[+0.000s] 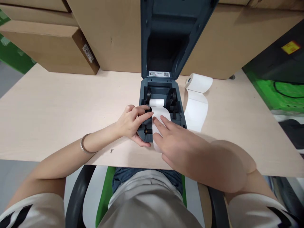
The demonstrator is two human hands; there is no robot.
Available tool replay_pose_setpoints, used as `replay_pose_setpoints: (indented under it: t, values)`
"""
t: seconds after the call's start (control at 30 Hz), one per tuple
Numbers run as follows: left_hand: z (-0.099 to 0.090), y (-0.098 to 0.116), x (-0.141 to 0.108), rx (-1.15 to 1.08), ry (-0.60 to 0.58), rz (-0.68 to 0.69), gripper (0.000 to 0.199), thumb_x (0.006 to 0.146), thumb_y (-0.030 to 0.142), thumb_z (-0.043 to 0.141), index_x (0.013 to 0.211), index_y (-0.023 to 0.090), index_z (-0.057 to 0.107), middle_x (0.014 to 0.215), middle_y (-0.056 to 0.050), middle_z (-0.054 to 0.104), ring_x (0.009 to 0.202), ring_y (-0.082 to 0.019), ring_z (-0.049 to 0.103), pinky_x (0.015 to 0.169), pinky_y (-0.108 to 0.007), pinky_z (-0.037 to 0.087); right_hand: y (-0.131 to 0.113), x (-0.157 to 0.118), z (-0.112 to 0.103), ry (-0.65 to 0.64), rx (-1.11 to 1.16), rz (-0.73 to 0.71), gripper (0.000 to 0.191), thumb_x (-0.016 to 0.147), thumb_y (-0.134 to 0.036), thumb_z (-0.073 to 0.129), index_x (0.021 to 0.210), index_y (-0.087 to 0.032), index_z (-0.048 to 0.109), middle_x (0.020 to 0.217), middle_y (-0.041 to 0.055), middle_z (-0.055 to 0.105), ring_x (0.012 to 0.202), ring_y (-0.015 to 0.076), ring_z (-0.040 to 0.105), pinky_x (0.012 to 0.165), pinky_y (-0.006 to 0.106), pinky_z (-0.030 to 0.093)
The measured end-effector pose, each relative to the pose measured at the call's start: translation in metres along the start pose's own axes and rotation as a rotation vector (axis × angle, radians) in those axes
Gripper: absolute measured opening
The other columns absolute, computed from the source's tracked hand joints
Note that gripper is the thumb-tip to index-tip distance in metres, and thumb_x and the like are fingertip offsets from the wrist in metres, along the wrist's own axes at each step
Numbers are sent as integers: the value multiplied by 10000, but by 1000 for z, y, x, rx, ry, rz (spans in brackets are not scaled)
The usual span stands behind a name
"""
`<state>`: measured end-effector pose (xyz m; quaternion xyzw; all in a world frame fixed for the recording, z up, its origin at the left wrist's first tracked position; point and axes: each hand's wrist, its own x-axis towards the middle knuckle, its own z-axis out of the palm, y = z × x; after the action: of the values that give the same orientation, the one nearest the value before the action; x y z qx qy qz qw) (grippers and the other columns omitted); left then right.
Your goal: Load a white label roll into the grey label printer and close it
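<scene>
A dark grey printer (182, 118) stands on the table with its lid (174, 19) raised. Inside it a small white paper roll (156, 102) lies between black holders, and its paper strip (161, 111) runs toward me over the front edge. My left hand (134, 122) is at the printer's left side, fingers apart, fingertips by the left edge of the strip and thumb at the front corner. My right hand (174, 139) lies over the strip with its fingers spread, fingertips touching the paper.
Right of the printer, a larger white roll (199, 83) lies partly unrolled on the wooden table (71, 104). Cardboard boxes (47, 47) line the back. A black and green container (280, 88) is at the right.
</scene>
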<state>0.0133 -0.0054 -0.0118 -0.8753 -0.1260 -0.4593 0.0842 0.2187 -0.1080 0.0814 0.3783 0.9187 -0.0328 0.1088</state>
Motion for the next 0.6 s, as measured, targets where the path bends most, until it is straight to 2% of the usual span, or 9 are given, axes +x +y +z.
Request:
replay_pose_setpoints:
  t: [0.13,0.23,0.33,0.4,0.53,0.6]
  values:
    - [1,-1,1,-66,0,2,1128,764,1027,481,1560,229,435,970,-31,611,1038,-342,790,739,-425,442,2,-3,-10,-41,-10,-18,554,753,-316,827,1250,-78,762,1615,342,495,1519,558,464,1137,641,558]
    - [2,-2,-1,-105,3,7,1152,734,1030,530,1554,226,446,982,-31,610,1054,-355,794,742,-425,448,3,-12,-25,-43,-110,-88,443,875,-243,712,1259,-28,764,1538,353,565,1470,500,551,1147,565,581]
    - [1,-3,-2,-104,-27,-8,1128,724,1028,549,1524,236,466,989,-34,619,1060,-368,799,745,-431,455,2,-25,-37,53,-230,-133,396,971,-141,533,1264,-16,769,1445,316,655,1388,409,653,1119,450,617]
    - [0,-3,-1,-71,-48,-13,1070,757,1019,513,1495,246,484,983,-32,626,1055,-363,807,750,-435,461,1,-30,-38,116,-261,-123,397,994,-131,482,1226,-24,786,1401,299,689,1347,393,685,1075,415,641]
    - [-7,2,6,-16,-23,51,983,853,953,486,1427,159,559,985,-64,684,1096,-329,806,790,-415,459,2,-33,-27,232,-216,-118,369,969,-123,529,1205,-14,790,1342,285,729,1281,376,734,1034,408,658]
    - [-12,7,11,47,-27,142,815,962,829,481,1334,120,630,1009,-85,743,1131,-287,800,834,-394,465,9,-34,-26,305,-141,-153,325,979,-182,574,1170,-35,793,1295,261,761,1228,363,761,1019,428,664]
